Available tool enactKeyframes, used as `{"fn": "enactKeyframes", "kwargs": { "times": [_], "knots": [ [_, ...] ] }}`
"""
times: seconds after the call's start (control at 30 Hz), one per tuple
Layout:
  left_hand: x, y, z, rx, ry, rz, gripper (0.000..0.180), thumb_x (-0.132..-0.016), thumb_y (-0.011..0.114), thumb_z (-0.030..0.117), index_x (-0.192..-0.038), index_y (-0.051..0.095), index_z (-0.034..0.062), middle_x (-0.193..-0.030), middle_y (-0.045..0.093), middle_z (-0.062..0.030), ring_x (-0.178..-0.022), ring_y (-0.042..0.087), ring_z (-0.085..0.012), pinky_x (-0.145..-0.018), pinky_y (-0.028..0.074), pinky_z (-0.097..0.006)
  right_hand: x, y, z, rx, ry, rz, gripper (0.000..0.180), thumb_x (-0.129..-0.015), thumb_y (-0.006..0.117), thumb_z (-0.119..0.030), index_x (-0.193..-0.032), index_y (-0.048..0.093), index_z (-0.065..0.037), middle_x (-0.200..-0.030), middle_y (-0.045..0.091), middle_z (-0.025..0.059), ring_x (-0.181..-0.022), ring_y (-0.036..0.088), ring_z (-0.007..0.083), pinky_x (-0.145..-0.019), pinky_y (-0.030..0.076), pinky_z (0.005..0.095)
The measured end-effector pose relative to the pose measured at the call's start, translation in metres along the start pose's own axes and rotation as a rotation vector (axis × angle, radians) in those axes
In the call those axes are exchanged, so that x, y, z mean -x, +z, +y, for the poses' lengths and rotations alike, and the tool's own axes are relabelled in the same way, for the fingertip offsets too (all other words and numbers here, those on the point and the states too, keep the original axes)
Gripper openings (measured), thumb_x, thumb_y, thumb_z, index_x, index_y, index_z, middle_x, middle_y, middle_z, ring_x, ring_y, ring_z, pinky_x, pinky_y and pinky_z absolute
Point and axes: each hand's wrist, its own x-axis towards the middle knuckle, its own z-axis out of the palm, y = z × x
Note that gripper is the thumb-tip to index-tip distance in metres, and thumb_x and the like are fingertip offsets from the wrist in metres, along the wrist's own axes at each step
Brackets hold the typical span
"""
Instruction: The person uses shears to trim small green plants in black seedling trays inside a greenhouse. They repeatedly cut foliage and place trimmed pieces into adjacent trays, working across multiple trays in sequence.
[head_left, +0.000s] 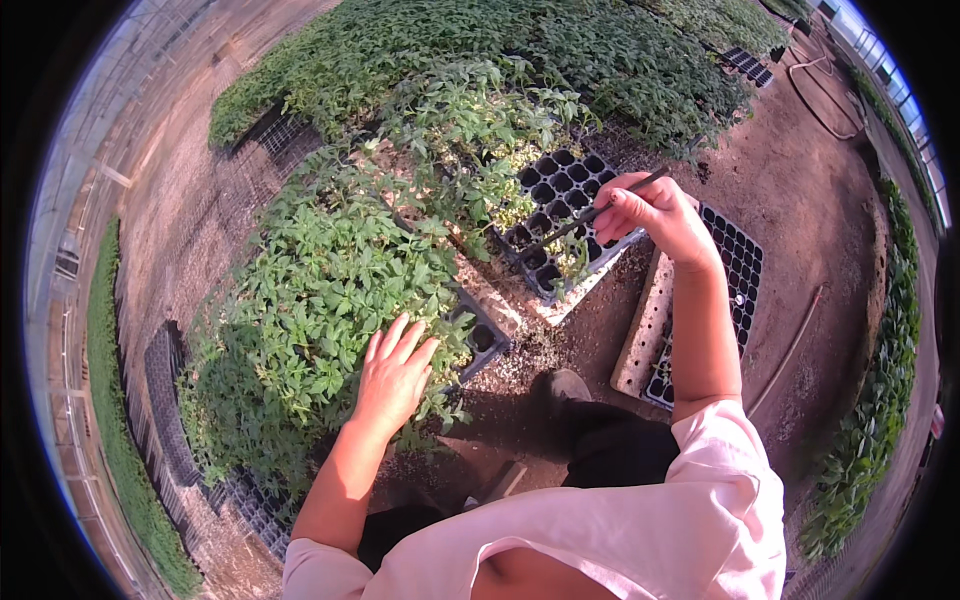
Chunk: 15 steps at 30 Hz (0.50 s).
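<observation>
My left hand (393, 375) lies with fingers stretched out on the near edge of a dense patch of green leafy seedlings (330, 290). My right hand (655, 222) pinches a thin dark stick (590, 214), which slants down to the left over a black cell tray (562, 183). Most of that tray's cells hold no plant; small pale-green seedlings (572, 260) stand in its near part, close below the stick. Another tray corner (483, 340) with bare cells shows beside my left fingertips. The leaves hide what lies under my left hand.
A second black cell tray (735, 270) and a pale perforated slab (640, 345) rest on the ground at right. More seedlings (480, 45) spread across the back. My shoe (562, 386) stands on soil near spilled pale granules. A hose (815, 90) lies at far right.
</observation>
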Motion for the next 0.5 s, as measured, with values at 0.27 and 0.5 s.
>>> {"fn": "enactKeyframes", "kwargs": {
  "times": [0.27,0.5],
  "knots": [
    [-0.001,0.005,0.006,0.026,-0.025,0.048,0.032,-0.074,0.061,0.006,-0.106,0.059,0.0083,-0.123,0.049,-0.0093,-0.122,0.038,-0.0288,-0.099,0.032,-0.048,-0.047,-0.081,0.088,0.091,0.025,0.862,0.023,-0.091,0.05,-0.021,-0.094,0.059,0.0,-0.074,0.064,0.0079,-0.059,0.064,0.0133,-0.052,0.049,0.0227],
    [0.001,0.003,0.004,0.026,-0.048,0.06,0.03,-0.075,0.059,0.005,-0.105,0.06,0.0072,-0.122,0.051,-0.011,-0.121,0.039,-0.03,-0.098,0.033,-0.047,-0.077,-0.066,0.084,0.136,0.046,0.807,0.025,-0.09,0.052,-0.023,-0.095,0.058,0.001,-0.073,0.065,0.0078,-0.058,0.063,0.0126,-0.053,0.049,0.024]
  ]
}}
